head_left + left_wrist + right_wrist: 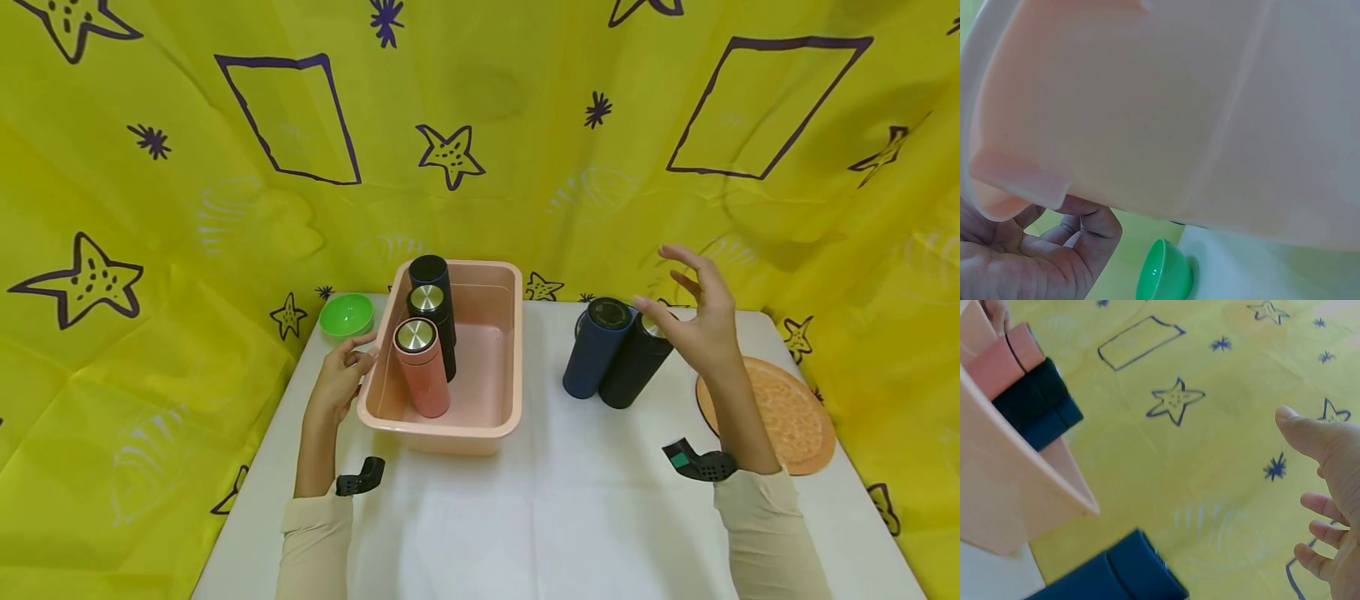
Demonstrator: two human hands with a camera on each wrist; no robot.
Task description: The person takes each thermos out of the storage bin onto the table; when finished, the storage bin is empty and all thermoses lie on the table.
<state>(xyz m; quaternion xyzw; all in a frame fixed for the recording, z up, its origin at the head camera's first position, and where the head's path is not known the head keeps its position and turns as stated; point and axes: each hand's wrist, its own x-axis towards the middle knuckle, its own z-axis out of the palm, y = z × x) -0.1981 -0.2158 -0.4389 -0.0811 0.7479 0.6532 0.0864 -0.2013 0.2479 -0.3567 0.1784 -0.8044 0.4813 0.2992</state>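
Note:
A peach plastic basin (483,432) stands on the table, and my left hand (343,379) grips its left rim. In the left wrist view, the curled fingers (1099,228) are at the lip under the rim. Lined up along the basin's left side stand a pink thermos bottle (426,383), a black one (442,321) and a dark blue one (429,268). My right hand (701,325) is raised with thumb and fingers spread, holding nothing. It overlaps the top of a black bottle (633,371) on the table. Touching that bottle is a navy bottle (596,354), mostly hiding another item behind it.
Behind my left hand, a green bowl (347,317) sits at the table's back left corner. A round, pizza-patterned orange board (795,417) lies at the right, partly under my right forearm. Yellow patterned cloth (510,208) hangs around the back and sides of the white table (562,517).

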